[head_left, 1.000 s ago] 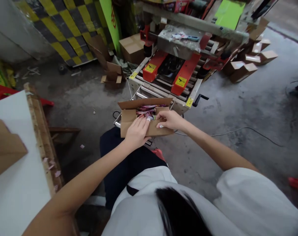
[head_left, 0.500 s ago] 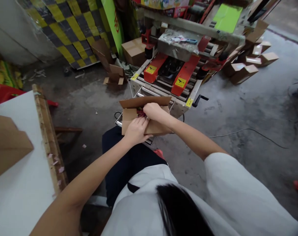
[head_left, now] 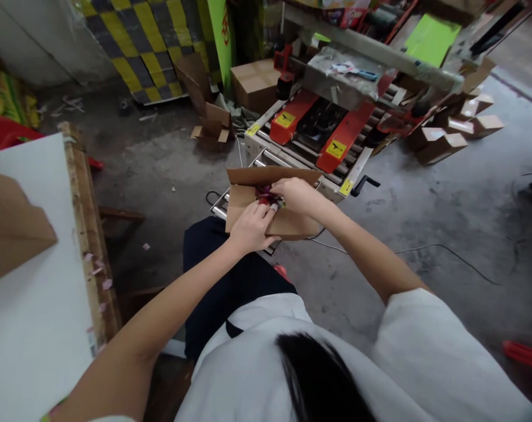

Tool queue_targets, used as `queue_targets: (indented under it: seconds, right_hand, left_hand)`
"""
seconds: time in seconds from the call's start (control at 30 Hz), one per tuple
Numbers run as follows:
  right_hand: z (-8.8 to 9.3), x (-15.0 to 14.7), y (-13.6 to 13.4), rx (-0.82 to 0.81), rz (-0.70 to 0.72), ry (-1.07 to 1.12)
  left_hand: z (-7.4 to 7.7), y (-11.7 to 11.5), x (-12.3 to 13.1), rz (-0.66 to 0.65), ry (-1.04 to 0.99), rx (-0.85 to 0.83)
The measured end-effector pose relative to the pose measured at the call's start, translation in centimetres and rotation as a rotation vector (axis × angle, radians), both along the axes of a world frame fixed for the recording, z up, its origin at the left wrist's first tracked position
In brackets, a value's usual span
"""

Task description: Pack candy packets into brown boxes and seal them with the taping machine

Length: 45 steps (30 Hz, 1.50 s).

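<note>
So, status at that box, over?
Left hand over near side of open carton; right hand over opening. Far flap up. Hands partly hide contents.

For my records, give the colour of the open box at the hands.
The open box is brown, clearest in the head view.

Open carton (head_left: pixel 292 224), accessible from above; its raised rear flap (head_left: pixel 268 174) obstructs approach from the roller machine (head_left: pixel 347 135). The left hand (head_left: pixel 252 227) and right hand (head_left: pixel 297 196) crowd the space within, the gap between them seemingly narrow. Rightward, free room lies between crank handle (head_left: pixel 366 185) and right forearm (head_left: pixel 371 252).
</note>
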State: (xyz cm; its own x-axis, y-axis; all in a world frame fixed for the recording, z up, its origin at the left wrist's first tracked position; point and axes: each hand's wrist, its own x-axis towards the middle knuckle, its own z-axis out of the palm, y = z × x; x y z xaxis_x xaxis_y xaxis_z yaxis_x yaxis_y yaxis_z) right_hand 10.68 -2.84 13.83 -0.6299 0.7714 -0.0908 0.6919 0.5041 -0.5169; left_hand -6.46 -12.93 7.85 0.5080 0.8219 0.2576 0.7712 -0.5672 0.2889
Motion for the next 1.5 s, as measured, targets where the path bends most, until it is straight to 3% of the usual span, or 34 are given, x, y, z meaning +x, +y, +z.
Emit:
queue_targets:
  seconds: [0.1,0.2,0.43,0.53,0.63,0.77,0.87,0.97,1.07,1.13,1.2,1.27,1.33,1.5]
  right_hand:
    - [2.3,0.1,1.0,0.232,-0.040,-0.026]
    - [2.6,-0.3,0.7,0.364,-0.106,-0.036]
    - [-4.7,0.6,-8.1,0.299,-0.088,-0.044]
    - [-5.9,1.1,-9.1,0.299,-0.091,-0.024]
    - [-5.5,1.4,-8.1,0.288,-0.015,0.004]
    - [-5.4,2.3,-6.2,0.287,0.118,0.042]
    - [-6.1,3.2,-4.6,0.287,0.226,0.107]
    - [-6.9,4.1,-1.3,0.309,0.346,0.183]
    - [-7.5,5.0,3.4,0.322,0.417,0.189]
    - [-7.5,5.3,6.1,0.337,0.342,0.164]
    - [-7.3,5.2,7.1,0.347,0.170,0.135]
    - [-7.1,4.4,6.0,0.323,-0.006,0.111]
    - [-7.0,3.1,3.2,0.266,-0.099,0.098]
    - [-6.3,-0.5,-3.4,0.163,-0.101,0.096]
  left_hand:
    - [-0.1,-0.1,-0.1,0.007,-0.001,0.021]
    - [-0.1,-0.2,0.1,0.026,0.011,0.028]
    - [-1.0,-0.5,0.0,0.012,-0.100,0.068]
    - [-1.4,-1.2,-0.6,-0.016,-0.131,0.138]
    - [-0.5,-2.0,-0.9,0.003,-0.074,0.135]
    - [2.9,-1.9,-0.8,0.037,0.175,-0.052]
    - [4.8,-0.8,-1.2,0.149,0.323,-0.166]
    - [4.8,0.9,-1.1,0.276,0.371,-0.247]
    - [4.0,2.3,0.4,0.428,0.348,-0.256]
    - [3.7,3.2,2.2,0.554,0.325,-0.247]
    - [3.7,4.0,4.0,0.640,0.293,-0.249]
    - [3.8,4.7,5.2,0.665,0.259,-0.247]
    - [3.6,5.2,5.7,0.654,0.244,-0.240]
    - [3.4,6.1,2.7,0.551,0.252,-0.357]
